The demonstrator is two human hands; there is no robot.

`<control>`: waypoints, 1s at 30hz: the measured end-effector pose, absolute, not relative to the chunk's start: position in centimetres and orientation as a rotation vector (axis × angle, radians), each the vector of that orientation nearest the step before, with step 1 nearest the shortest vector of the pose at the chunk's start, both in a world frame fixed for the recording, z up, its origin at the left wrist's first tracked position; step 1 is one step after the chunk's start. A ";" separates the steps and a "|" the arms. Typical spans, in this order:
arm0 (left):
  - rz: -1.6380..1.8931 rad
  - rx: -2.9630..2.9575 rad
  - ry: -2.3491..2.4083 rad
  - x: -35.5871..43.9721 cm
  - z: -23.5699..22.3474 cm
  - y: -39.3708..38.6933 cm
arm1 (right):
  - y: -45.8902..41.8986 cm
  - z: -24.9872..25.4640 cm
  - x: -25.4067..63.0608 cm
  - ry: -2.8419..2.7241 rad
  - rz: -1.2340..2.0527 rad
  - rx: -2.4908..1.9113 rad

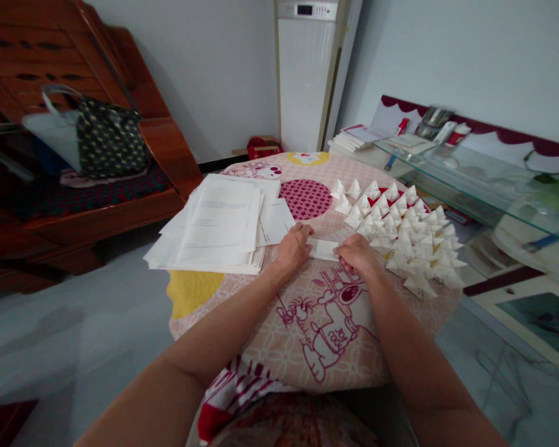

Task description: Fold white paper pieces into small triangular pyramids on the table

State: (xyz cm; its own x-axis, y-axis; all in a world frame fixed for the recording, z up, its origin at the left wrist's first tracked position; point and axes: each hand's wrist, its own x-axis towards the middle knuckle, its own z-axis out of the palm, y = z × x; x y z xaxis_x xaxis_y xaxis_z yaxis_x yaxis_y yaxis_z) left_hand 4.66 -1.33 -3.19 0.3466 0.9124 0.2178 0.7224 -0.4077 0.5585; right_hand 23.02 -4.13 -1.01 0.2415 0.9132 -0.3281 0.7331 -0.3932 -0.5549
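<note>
Between my two hands, a narrow folded strip of white paper lies on the patterned tablecloth. My left hand is closed on the strip's left end, fingers bent over it. At its right end my right hand pinches the paper, thumb and fingers together. A stack of printed white sheets rests to the left of my left hand, with a smaller loose sheet reaching toward its fingers. Many small pointed folded-paper pieces stand in rows to the right of my right hand.
A glass-topped cabinet carrying papers and cups runs along the right. On the left, a wooden bench holds a dark patterned bag. A tall white floor-standing unit is behind the table.
</note>
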 end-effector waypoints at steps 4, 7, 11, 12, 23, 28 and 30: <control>0.698 2.404 0.946 4.5 -3.9 -0.9 | -4.2 -1.1 23.0 -1.520 0.922 -2.219; 0.639 2.425 0.815 4.3 -4.1 -0.9 | -4.3 -1.0 23.0 -1.525 0.918 -2.222; 0.602 2.421 0.869 4.2 -3.8 -1.2 | -4.3 -0.7 23.1 -1.588 0.887 -2.243; 0.591 2.418 0.882 4.2 -3.8 -1.3 | -4.4 -0.6 23.2 -1.625 0.868 -2.248; 0.563 2.395 0.930 4.7 -3.7 -1.0 | -4.7 0.1 21.3 -1.923 0.665 -2.198; 0.546 2.393 0.942 4.6 -3.6 -1.1 | -4.3 -0.2 21.5 -1.931 0.725 -2.184; 0.544 2.391 0.947 4.6 -3.7 -1.2 | -4.3 -0.3 22.3 -1.907 0.756 -2.186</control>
